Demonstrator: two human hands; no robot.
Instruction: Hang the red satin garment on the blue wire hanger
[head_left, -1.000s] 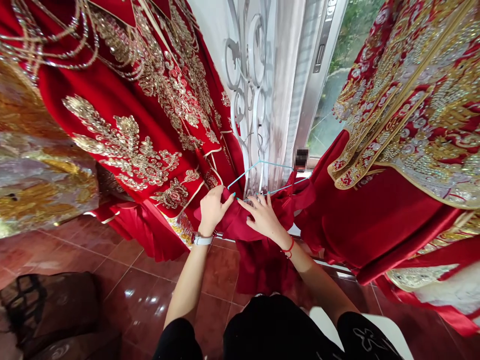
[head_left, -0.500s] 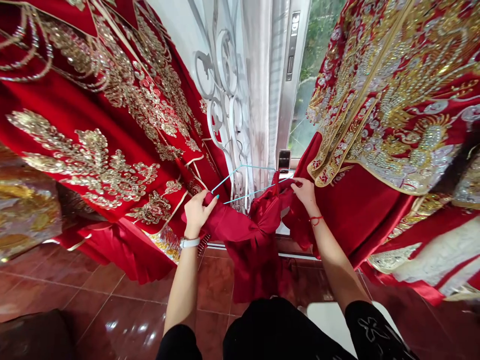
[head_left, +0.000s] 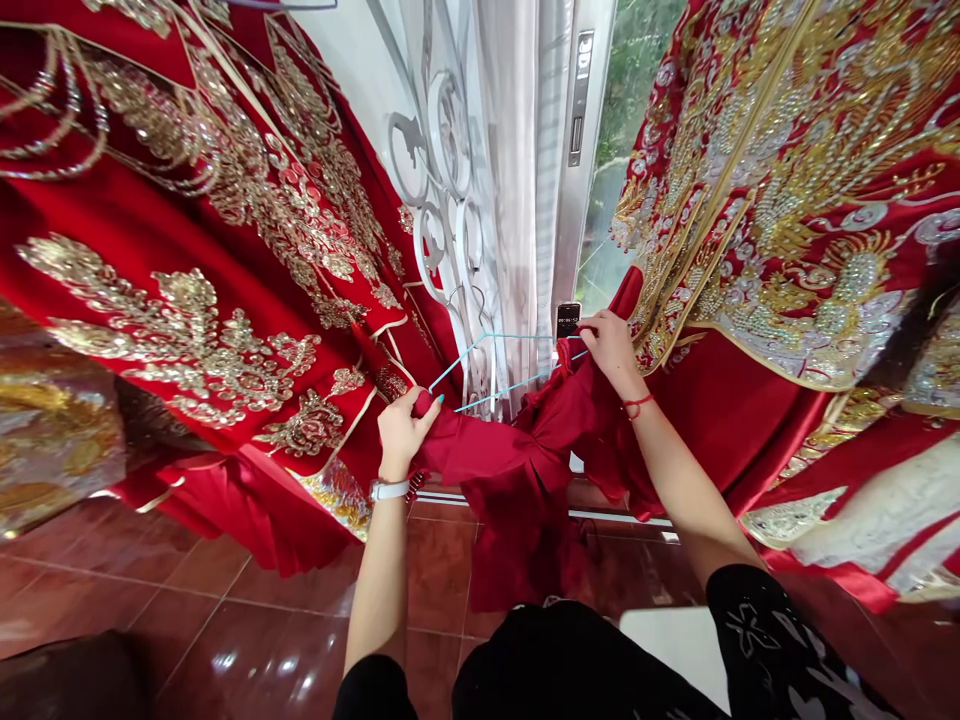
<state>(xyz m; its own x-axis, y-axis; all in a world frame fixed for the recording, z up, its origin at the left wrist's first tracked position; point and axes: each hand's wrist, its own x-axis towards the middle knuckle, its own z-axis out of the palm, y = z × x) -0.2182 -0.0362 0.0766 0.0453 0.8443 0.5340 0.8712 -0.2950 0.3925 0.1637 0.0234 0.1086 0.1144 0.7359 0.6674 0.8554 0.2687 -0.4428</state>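
Between my hands, a dark red dress-like garment (head_left: 491, 452) hangs on a light blue wire hanger (head_left: 517, 337). My left hand (head_left: 403, 430), with a pale watch on its wrist, is closed on the garment's left end, over the hanger's corner. On the other side, my right hand (head_left: 609, 350), wearing a red cord, pinches the garment's upper right edge near the hanger's right end. The fingertips there are partly hidden. The cloth drapes in folds below the hanger, and its lower part hangs down in front of my body.
Red gowns with gold beadwork (head_left: 187, 320) hang at the left. A heavily embroidered red and gold jacket (head_left: 787, 200) hangs at the right. Ahead are a white scrollwork stand (head_left: 450, 130), a phone showing digits (head_left: 568, 320) and a glass door. A white seat (head_left: 671, 650) stands below.
My right hand has moved up and slightly right, drawing the garment's right side over the hanger's end. My left hand has shifted slightly right with its grip kept.
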